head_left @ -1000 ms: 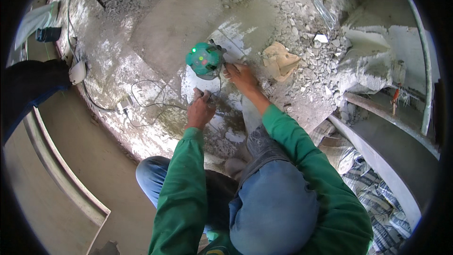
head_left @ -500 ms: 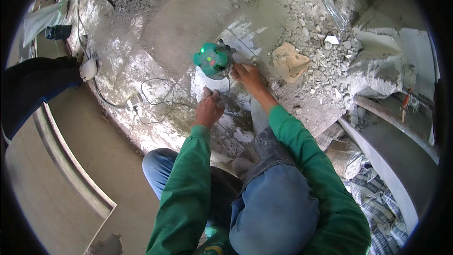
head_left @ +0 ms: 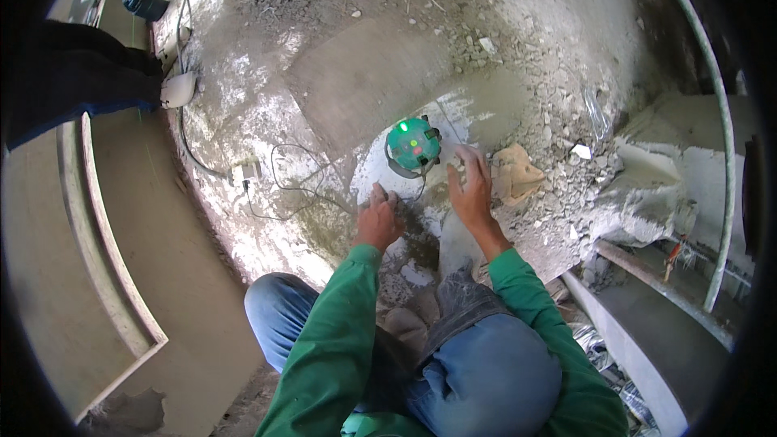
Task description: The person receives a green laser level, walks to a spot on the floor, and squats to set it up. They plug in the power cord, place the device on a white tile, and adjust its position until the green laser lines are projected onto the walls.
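Green device point(head_left: 413, 144) sitting on dusty floor point(head_left: 243, 89), both hands near it

Device is showing lit green and red spots on top, standing on a pale patch point(head_left: 370, 174); right hand point(head_left: 473, 192) is reaching just beside its right side, open, fingers apart from the casing; left hand point(head_left: 378, 220) is pointing at its near-left side, fingers partly curled, can't tell if it's gripping the cord point(head_left: 312, 192); tan rag point(head_left: 516, 175) is lying right of the right hand, rubble point(head_left: 558, 166) is spreading beyond
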